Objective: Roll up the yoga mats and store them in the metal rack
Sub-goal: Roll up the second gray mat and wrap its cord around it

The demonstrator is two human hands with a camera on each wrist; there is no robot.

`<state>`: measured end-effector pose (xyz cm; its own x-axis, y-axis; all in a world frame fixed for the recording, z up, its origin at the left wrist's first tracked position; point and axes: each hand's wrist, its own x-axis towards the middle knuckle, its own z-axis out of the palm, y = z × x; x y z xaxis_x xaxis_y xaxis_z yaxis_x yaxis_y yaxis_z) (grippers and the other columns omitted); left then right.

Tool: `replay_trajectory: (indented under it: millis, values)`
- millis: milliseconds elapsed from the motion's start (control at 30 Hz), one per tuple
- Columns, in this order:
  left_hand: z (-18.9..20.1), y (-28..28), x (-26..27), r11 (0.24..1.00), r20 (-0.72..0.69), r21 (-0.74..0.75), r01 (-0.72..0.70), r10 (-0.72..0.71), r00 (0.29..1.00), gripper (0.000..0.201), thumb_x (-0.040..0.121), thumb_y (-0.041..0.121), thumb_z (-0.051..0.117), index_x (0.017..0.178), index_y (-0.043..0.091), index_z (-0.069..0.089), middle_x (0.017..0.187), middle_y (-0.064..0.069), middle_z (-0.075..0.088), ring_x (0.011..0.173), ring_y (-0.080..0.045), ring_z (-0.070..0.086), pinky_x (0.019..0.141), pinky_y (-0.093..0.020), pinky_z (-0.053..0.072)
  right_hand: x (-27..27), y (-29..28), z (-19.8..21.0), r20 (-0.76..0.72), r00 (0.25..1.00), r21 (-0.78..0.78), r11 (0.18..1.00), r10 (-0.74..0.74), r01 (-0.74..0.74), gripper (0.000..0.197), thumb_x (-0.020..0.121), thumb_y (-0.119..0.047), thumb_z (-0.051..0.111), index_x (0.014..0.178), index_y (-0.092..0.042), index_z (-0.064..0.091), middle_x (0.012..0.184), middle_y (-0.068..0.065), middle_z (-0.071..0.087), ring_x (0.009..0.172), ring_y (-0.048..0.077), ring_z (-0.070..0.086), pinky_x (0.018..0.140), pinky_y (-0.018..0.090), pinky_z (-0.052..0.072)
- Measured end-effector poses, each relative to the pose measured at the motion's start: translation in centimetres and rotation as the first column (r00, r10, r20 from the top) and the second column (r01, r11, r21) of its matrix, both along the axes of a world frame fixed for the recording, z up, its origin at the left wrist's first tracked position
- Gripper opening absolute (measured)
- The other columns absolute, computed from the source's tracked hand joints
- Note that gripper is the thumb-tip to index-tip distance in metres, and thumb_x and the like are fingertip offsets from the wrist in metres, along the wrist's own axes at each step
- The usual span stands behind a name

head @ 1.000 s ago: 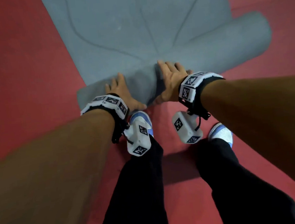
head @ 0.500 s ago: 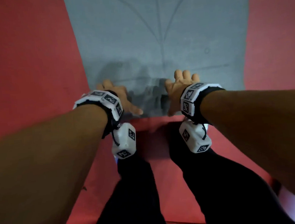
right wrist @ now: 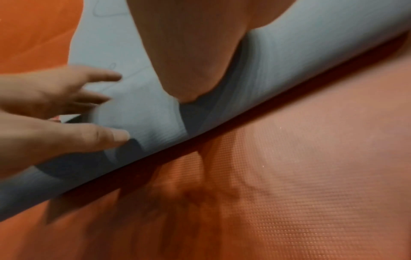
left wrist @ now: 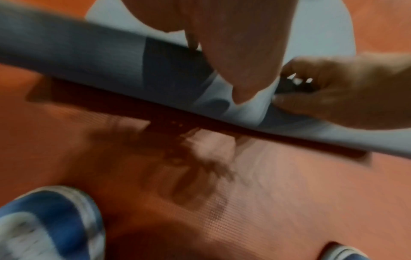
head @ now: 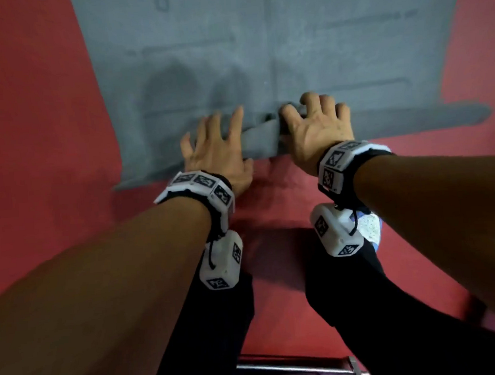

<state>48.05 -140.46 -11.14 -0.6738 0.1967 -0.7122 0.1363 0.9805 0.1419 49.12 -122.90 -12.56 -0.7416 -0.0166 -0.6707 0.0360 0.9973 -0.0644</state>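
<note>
A grey yoga mat (head: 259, 53) lies spread out ahead of me on the red floor. Its near edge is turned over into a thin roll (head: 412, 119) that runs off to the right. My left hand (head: 216, 142) presses on the mat's near edge with straight, spread fingers. Beside it, my right hand (head: 315, 122) curls its fingers over the turned edge and grips it. The left wrist view shows the right hand (left wrist: 344, 91) pinching the mat (left wrist: 89, 52). In the right wrist view the left hand (right wrist: 55, 105) lies flat on the mat (right wrist: 311, 44).
Red padded flooring (head: 29, 145) surrounds the mat on both sides and lies under my feet. My blue and white shoes (head: 368, 231) stand just behind the mat's edge. A metal bar (head: 293, 367) crosses the floor behind my legs.
Half a second ago both hands lay flat on the mat's near edge. Now the right fingers have curled over it, and a thin roll has formed on the right.
</note>
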Motion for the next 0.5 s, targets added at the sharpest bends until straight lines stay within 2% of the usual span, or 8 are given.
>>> replay_trajectory:
  millis: [100,167,200,267,367,433,500]
  values:
    - [-2.4,0.8,0.7,0.996,-0.120,0.047,0.074,-0.068,0.990,0.079,0.080,0.047,0.067,0.146,0.025,0.030,0.156,-0.012,0.019,0.141,-0.035,0.020,0.112,-0.051,0.017,0.7,1.3,-2.6,-0.097,0.993,-0.053,0.996,0.063,-0.068,0.047,0.093,-0.048,0.043,0.134,-0.025,0.043,0.134,0.015,0.041,0.115,0.037,0.041,0.095,0.047,0.031]
    - [-4.3,1.2,0.2,0.983,-0.213,0.012,0.186,-0.179,0.961,0.081,0.075,0.058,0.066,0.139,0.018,0.039,0.153,-0.011,0.024,0.139,-0.036,0.024,0.111,-0.052,0.018,0.4,2.4,-4.5,-0.159,0.978,-0.084,0.986,0.132,-0.146,0.055,0.092,-0.054,0.031,0.137,-0.024,0.043,0.131,0.015,0.045,0.112,0.037,0.044,0.093,0.046,0.033]
    - [-5.0,1.2,-0.4,0.968,-0.243,-0.011,0.251,-0.246,0.938,0.087,0.073,0.067,0.061,0.139,0.014,0.039,0.152,-0.010,0.026,0.138,-0.035,0.025,0.111,-0.054,0.018,-0.1,2.6,-5.5,-0.176,0.971,-0.098,0.979,0.159,-0.178,0.058,0.091,-0.056,0.025,0.136,-0.024,0.045,0.129,0.014,0.047,0.110,0.037,0.045,0.092,0.046,0.033]
    - [-6.4,0.8,-1.8,0.931,-0.289,-0.026,0.363,-0.355,0.889,0.106,0.069,0.082,0.049,0.144,0.009,0.035,0.150,-0.010,0.030,0.137,-0.034,0.027,0.109,-0.055,0.021,-0.9,3.2,-7.0,-0.259,0.953,-0.106,0.977,0.155,-0.187,0.056,0.093,-0.055,0.023,0.131,-0.025,0.051,0.124,0.015,0.050,0.104,0.038,0.047,0.089,0.047,0.035]
    - [-6.9,0.4,-4.9,0.874,-0.217,-0.003,0.486,-0.475,0.853,0.117,0.062,0.092,0.045,0.150,0.017,0.026,0.144,-0.007,0.030,0.131,-0.031,0.028,0.105,-0.051,0.023,-2.7,3.4,-8.3,-0.339,0.921,-0.107,0.965,0.192,-0.240,0.051,0.095,-0.054,0.026,0.125,-0.025,0.055,0.116,0.015,0.052,0.099,0.038,0.048,0.085,0.047,0.036]
    - [-7.1,0.7,-7.0,0.852,-0.206,0.044,0.521,-0.503,0.839,0.112,0.059,0.094,0.045,0.144,0.023,0.034,0.132,-0.004,0.038,0.120,-0.027,0.036,0.101,-0.046,0.027,-4.0,3.7,-8.5,-0.363,0.912,-0.136,0.957,0.193,-0.257,0.052,0.095,-0.053,0.026,0.119,-0.018,0.057,0.109,0.016,0.055,0.095,0.037,0.050,0.080,0.047,0.037]
    - [-6.7,1.5,-8.8,0.809,-0.203,0.055,0.585,-0.565,0.800,0.109,0.058,0.097,0.038,0.135,0.021,0.047,0.118,-0.005,0.047,0.105,-0.027,0.043,0.091,-0.043,0.033,-5.5,4.0,-8.6,-0.368,0.900,-0.137,0.944,0.233,-0.300,0.055,0.094,-0.051,0.024,0.110,-0.011,0.058,0.103,0.018,0.058,0.089,0.039,0.054,0.076,0.047,0.041]
